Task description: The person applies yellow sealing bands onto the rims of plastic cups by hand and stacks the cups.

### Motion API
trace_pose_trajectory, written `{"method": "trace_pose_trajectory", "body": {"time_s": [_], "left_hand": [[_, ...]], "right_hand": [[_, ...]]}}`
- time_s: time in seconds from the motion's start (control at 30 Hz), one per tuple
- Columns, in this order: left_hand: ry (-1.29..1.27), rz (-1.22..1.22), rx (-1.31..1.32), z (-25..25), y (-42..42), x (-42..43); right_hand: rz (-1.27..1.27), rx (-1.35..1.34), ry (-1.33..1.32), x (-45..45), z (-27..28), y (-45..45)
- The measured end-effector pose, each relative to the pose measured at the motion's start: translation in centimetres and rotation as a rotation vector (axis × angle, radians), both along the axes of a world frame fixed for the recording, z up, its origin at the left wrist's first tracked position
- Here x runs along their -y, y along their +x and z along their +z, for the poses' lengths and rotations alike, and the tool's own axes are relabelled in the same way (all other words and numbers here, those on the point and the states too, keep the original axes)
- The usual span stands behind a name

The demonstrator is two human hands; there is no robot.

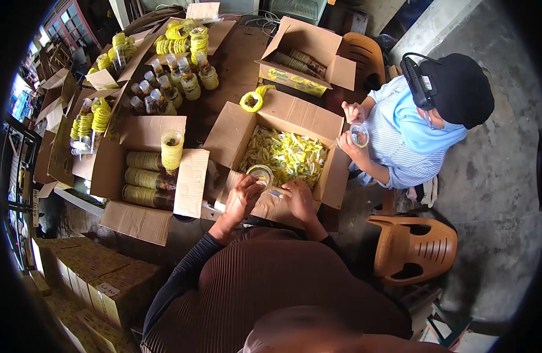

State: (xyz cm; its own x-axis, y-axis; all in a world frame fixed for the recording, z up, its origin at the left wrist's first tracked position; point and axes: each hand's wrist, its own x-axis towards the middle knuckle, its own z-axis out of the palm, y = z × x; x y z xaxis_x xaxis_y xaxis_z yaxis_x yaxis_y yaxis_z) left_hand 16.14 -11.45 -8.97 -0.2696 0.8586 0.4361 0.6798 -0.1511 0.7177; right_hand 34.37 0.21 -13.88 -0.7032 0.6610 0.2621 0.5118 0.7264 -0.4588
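Observation:
My left hand point(243, 197) is closed around a clear round cup point(260, 175) with a pale rim, at the near left corner of an open cardboard box point(294, 112). Many small yellow-and-white packets point(285, 153) fill that box. Just right of the cup, my right hand point(299, 200) is over the box's near edge with its fingers bent; whether it pinches anything is too small to tell. A yellow-rimmed cup point(251, 101) stands on the box's far left corner.
A co-worker point(424, 117) at the right holds a clear cup point(359, 135). At the left, a box point(153, 126) holds rows of stacked cups. More stacks point(190, 86) stand behind it. Another open box point(306, 35) is at the back, and an orange chair point(415, 247) at the right.

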Motion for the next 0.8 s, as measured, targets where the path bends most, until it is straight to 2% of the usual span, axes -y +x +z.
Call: {"method": "trace_pose_trajectory", "body": {"time_s": [0.07, 0.13, 0.2, 0.3, 0.43, 0.5, 0.6, 0.67, 0.73, 0.8], "left_hand": [[0.005, -0.021, -0.099, 0.3, -0.1, -0.1], [-0.024, -0.026, -0.102, 0.1, 0.0, -0.1], [-0.048, -0.029, -0.105, -0.2, 0.1, -0.2], [-0.023, -0.053, -0.131, -0.5, 0.2, -0.4], [0.000, -0.053, -0.130, -0.4, 0.1, -0.6], [-0.004, -0.034, -0.113, -0.4, 0.0, -0.6], [0.028, -0.020, -0.108, -0.5, -0.7, -0.8], [0.023, -0.067, -0.153, 0.1, -0.7, -0.8], [0.083, -0.073, -0.159, 0.2, -0.5, -1.0], [-0.036, -0.152, -0.234, 0.6, -0.4, -1.0]], "right_hand": [[-0.062, -0.196, -0.342, -0.3, -0.5, -0.5], [-0.043, -0.226, -0.398, 0.2, 2.6, -1.0], [0.012, -0.382, -0.761, 0.4, 3.4, -1.5], [0.060, -0.399, -0.651, 0.5, 3.1, -1.5], [0.029, -0.319, -0.682, 0.6, 3.7, -1.2], [-0.004, -0.462, -0.912, 0.5, 4.2, -0.9], [-0.036, -0.542, -0.955, -0.6, 4.3, -0.4], [-0.035, -0.489, -0.887, -1.2, 3.2, -0.3], [-0.041, -0.324, -0.686, -1.3, 3.7, -0.8], [-0.014, -0.353, -0.640, -1.0, 3.9, -1.2]]}}
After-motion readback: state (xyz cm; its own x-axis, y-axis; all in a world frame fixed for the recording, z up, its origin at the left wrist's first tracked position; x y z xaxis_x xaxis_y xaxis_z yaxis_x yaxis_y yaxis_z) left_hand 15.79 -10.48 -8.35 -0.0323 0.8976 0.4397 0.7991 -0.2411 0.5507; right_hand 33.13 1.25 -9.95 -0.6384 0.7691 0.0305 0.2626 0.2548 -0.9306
